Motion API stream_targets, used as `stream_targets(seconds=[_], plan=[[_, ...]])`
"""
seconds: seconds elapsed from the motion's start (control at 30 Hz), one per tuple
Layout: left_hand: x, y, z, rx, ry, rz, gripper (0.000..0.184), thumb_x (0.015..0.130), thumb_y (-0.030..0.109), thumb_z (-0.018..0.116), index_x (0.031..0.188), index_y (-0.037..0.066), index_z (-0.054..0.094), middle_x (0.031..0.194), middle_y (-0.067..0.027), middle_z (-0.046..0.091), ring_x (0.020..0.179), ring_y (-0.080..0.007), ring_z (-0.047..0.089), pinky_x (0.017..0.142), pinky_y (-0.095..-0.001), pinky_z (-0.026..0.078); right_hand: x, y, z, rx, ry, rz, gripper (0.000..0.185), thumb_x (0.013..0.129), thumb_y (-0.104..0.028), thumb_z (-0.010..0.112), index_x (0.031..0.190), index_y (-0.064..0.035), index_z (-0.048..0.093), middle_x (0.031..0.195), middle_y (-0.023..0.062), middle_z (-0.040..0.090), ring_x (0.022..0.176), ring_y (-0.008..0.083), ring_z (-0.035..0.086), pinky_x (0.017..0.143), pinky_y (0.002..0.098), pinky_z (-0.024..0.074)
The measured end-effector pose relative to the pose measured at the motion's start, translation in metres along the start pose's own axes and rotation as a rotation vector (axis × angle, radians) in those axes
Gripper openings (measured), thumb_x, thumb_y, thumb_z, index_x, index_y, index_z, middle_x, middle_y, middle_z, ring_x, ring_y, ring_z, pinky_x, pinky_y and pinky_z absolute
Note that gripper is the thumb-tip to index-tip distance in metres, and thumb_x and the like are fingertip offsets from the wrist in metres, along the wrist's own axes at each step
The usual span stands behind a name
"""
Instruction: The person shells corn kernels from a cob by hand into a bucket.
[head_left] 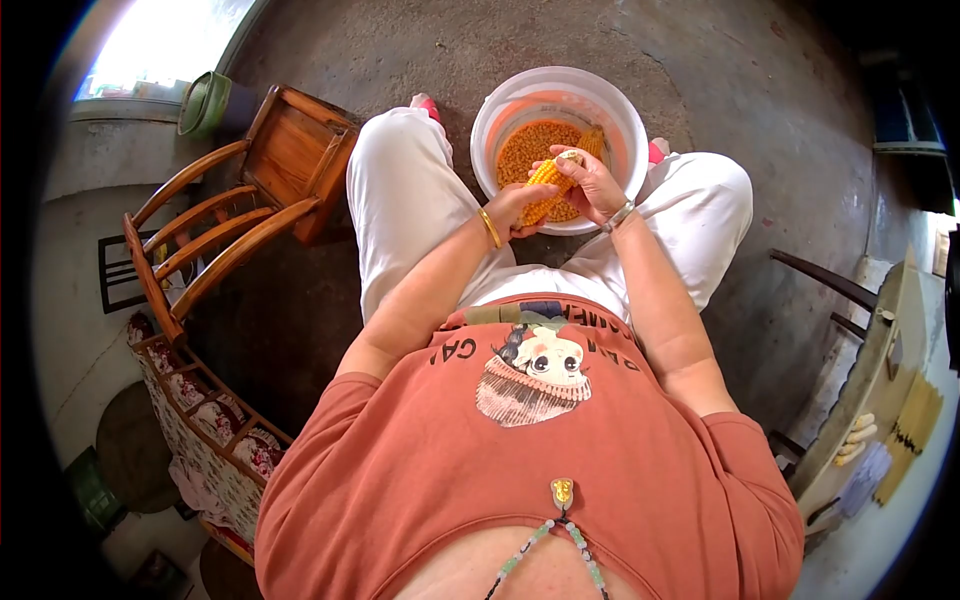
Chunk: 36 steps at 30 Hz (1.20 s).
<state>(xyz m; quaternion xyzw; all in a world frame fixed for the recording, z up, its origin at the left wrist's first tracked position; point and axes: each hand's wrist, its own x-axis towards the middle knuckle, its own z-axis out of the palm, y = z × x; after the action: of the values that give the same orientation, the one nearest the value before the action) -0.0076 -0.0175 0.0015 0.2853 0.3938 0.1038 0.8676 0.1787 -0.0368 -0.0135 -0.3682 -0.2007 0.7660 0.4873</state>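
An ear of dried yellow corn [545, 190] is held between both hands, over the near part of a white bucket [488, 130]. My left hand [515, 208], with a gold bangle at the wrist, is closed around the lower end of the ear. Gripping its upper end is my right hand [592, 188], which has a silver bracelet; the thumb lies against the cob. Loose corn kernels [535, 148] cover the bottom of the bucket. Another ear of corn [591, 140] leans inside at its right side, partly hidden by the right hand.
The bucket stands on the concrete floor [390, 60] between my knees. To the left is a wooden chair [290, 150], with a green bin [205, 105] behind it. A patterned sofa [215, 440] is at lower left. At right stands a table [850, 380] with several items on it.
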Motion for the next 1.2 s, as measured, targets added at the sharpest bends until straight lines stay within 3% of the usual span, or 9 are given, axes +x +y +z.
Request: stream_targets(seconds=[0.5,0.67,0.7,0.8,0.9,1.1,1.2], plan=[[-0.005,0.004,0.000,-0.230,-0.125,-0.018,0.039,0.083,0.037,0.063,0.101,0.004,0.054,0.069,-0.0109,0.059,0.036,-0.0135,0.045,0.030,-0.0211,0.033,-0.009,-0.011,0.006,0.144,-0.082,0.005,0.047,0.089,-0.016,0.060,0.129,-0.0024,0.039,0.120,0.0188,0.056,0.111,0.0246,0.057,0.100,0.0378,0.0440],[-0.002,0.003,-0.005,-0.241,-0.164,-0.030,0.039,0.083,0.037,0.062,0.101,0.003,0.054,0.067,-0.0109,0.059,0.036,-0.0140,0.047,0.030,-0.0208,0.034,-0.005,-0.006,0.006,0.039,-0.037,-0.019,0.039,0.092,-0.016,0.057,0.125,-0.0021,0.043,0.118,0.0181,0.058,0.107,0.0233,0.058,0.096,0.0349,0.0466],[-0.002,0.003,-0.005,-0.230,-0.161,-0.035,0.039,0.083,0.037,0.063,0.100,0.004,0.054,0.067,-0.0108,0.059,0.036,-0.0137,0.047,0.030,-0.0209,0.033,-0.005,-0.006,0.007,0.045,-0.017,-0.001,0.037,0.093,-0.017,0.057,0.124,-0.0019,0.043,0.117,0.0177,0.058,0.106,0.0228,0.059,0.095,0.0340,0.0472],[-0.001,0.001,-0.004,-0.157,-0.129,-0.054,0.038,0.083,0.038,0.063,0.097,0.005,0.055,0.067,-0.0103,0.059,0.036,-0.0126,0.046,0.030,-0.0213,0.032,-0.005,-0.002,0.011,-0.035,0.086,-0.028,0.036,0.092,-0.024,0.060,0.118,-0.0031,0.050,0.103,0.0062,0.058,0.096,0.0131,0.058,0.078,0.0258,0.0527],[0.000,-0.001,-0.003,-0.016,-0.064,-0.055,0.036,0.083,0.039,0.064,0.093,0.006,0.056,0.065,-0.0087,0.058,0.036,-0.0114,0.045,0.030,-0.0218,0.029,0.008,0.012,-0.005,-0.147,0.168,-0.088,0.040,0.090,-0.032,0.063,0.113,-0.0021,0.051,0.099,0.0050,0.058,0.091,0.0118,0.057,0.073,0.0237,0.0511],[0.005,-0.005,0.002,0.255,0.092,0.059,0.033,0.080,0.037,0.068,0.088,0.007,0.057,0.062,-0.0039,0.054,0.039,-0.0097,0.045,0.034,-0.0225,0.030,0.002,-0.002,0.006,-0.091,0.303,-0.006,0.049,0.084,-0.039,0.069,0.111,-0.0026,0.051,0.095,0.0051,0.058,0.090,0.0123,0.058,0.071,0.0248,0.0503],[0.003,-0.003,0.006,0.357,0.161,0.097,0.033,0.079,0.035,0.070,0.087,0.006,0.058,0.061,-0.0023,0.053,0.040,-0.0092,0.045,0.036,-0.0225,0.031,0.000,0.000,0.009,-0.246,0.280,0.000,0.036,0.089,-0.026,0.064,0.113,-0.0036,0.048,0.099,0.0069,0.060,0.092,0.0152,0.060,0.079,0.0282,0.0518]])
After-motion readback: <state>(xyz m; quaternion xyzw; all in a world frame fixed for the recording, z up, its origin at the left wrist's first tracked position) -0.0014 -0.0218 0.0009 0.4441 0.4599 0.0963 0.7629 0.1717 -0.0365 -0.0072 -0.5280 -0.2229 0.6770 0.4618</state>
